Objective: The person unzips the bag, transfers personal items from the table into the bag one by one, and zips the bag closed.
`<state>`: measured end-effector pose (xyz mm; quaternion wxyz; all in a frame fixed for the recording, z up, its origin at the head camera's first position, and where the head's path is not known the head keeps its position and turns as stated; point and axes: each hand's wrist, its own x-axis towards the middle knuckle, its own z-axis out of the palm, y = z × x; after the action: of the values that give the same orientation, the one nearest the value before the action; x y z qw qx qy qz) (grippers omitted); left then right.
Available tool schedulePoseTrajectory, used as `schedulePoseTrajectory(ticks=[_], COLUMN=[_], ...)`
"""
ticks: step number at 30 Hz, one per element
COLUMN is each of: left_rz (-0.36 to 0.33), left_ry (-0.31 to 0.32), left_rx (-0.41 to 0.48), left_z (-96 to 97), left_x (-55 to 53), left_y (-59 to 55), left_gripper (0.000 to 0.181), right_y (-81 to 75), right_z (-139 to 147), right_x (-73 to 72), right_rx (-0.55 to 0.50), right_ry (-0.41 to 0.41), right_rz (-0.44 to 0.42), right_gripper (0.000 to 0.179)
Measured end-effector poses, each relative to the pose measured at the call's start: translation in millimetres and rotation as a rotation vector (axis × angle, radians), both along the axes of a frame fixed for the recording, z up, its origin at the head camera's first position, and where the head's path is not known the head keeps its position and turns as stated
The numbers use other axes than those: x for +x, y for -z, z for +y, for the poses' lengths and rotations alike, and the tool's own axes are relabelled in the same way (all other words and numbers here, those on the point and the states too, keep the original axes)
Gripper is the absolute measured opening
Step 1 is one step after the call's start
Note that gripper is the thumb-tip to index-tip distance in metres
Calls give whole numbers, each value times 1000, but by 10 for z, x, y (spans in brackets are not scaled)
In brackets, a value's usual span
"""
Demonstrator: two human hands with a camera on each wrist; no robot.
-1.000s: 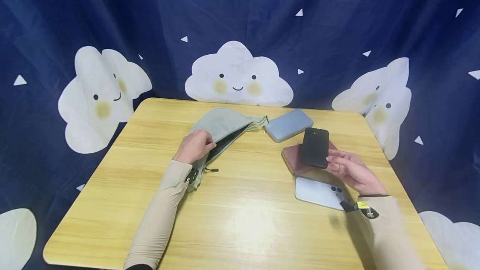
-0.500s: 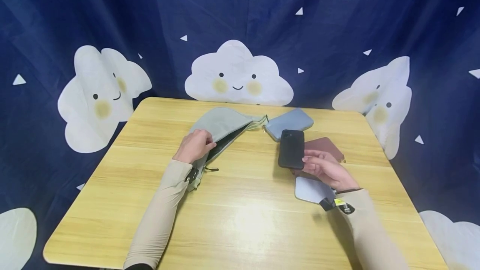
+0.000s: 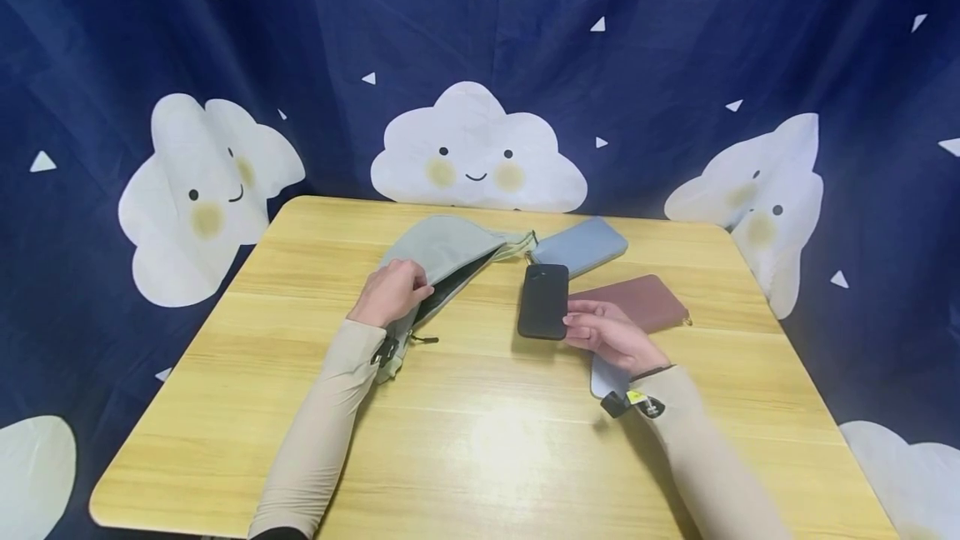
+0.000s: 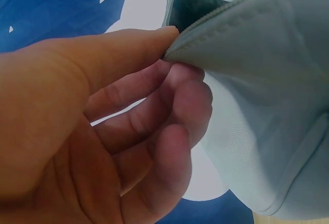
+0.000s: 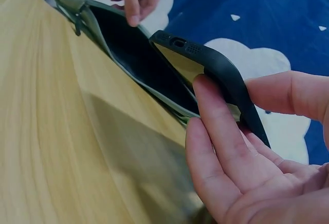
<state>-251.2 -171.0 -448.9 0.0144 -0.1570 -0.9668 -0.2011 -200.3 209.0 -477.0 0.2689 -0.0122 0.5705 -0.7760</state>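
Observation:
A pale grey-green zip bag (image 3: 442, 242) lies on the table, its zipped mouth gaping toward the right. My left hand (image 3: 392, 290) pinches the edge of that mouth between thumb and fingers; the left wrist view shows the zip edge (image 4: 216, 21) under the thumb tip. My right hand (image 3: 611, 336) holds a black-cased phone (image 3: 543, 302) by its side edge, thumb on one face and fingers on the other. The phone is raised above the table, to the right of the bag. In the right wrist view the phone's bottom end (image 5: 180, 43) overlaps the bag's dark opening (image 5: 128, 49).
A blue zip wallet (image 3: 585, 244) lies behind the phone, beside the bag's strap end. Right of it is a dark red wallet (image 3: 637, 300). A light-coloured phone (image 3: 606, 377) lies partly hidden under my right wrist. A dark blue cloud-print curtain (image 3: 315, 40) hangs behind the table (image 3: 225, 407).
My right hand has carried the black phone leftward, from over the dark red wallet toward the bag. My left hand has kept its place on the bag's edge.

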Motion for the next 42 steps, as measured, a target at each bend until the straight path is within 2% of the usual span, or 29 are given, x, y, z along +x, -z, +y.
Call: schedulePoseTrajectory(ticks=[11, 16, 27, 35, 39, 42], left_rz=[5, 10, 22, 13, 19, 24], left_ry=[10, 20, 14, 12, 6, 8], left_rx=[-3, -4, -7, -19, -22, -25], left_z=[-1, -11, -5, 14, 22, 25], left_x=[10, 12, 16, 16, 16, 18], left_y=[-9, -1, -9, -1, -3, -6], left_gripper=[22, 22, 21, 19, 20, 21], right_y=[133, 182, 220, 213, 220, 227], right_z=[-366, -525, -796, -929, -1004, -1067], right_x=[-130, -170, -252, -311, -373, -421], right_rx=[45, 37, 69, 55, 57, 65], right_ry=[-60, -79, -67, -57, -35, -14], right_rz=[-29, -40, -47, -45, -53, -55], right_gripper=[47, 47, 38, 32, 38, 50])
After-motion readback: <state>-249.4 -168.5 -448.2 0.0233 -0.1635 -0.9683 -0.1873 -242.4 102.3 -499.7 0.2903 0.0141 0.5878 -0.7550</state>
